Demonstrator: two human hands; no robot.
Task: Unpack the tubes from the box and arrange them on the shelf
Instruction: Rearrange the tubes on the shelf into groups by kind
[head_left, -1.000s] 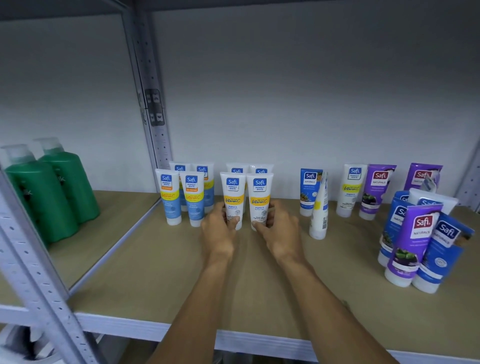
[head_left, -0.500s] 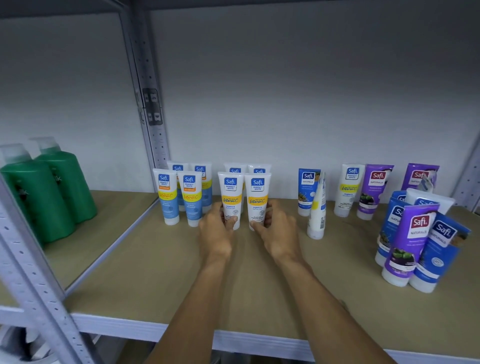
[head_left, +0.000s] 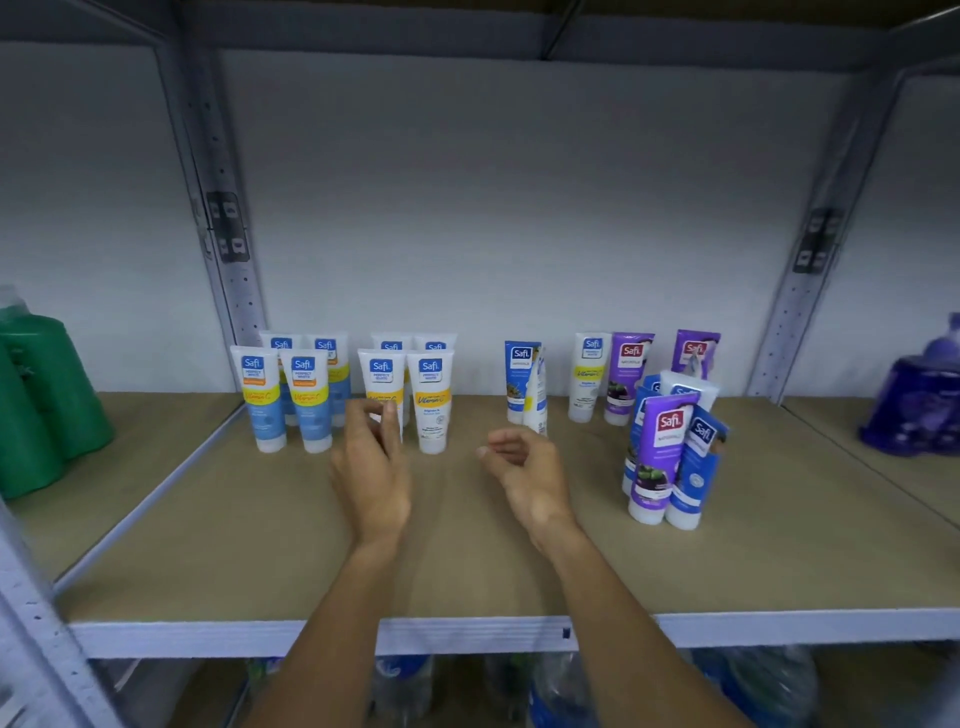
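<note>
Two hands were out over the shelf (head_left: 467, 571): the right hand (head_left: 527, 470) hung loosely curled and empty, while the left hand (head_left: 371, 467) lay blurred against a white-and-yellow tube (head_left: 381, 387), its grip unclear. Purple and blue tubes (head_left: 660, 457) leaned clustered at right. Further back, more tubes (head_left: 306, 400) stood upright, caps down, in rows near the white wall (head_left: 519, 208). Green bottles (head_left: 47, 405) stood at left.
</note>
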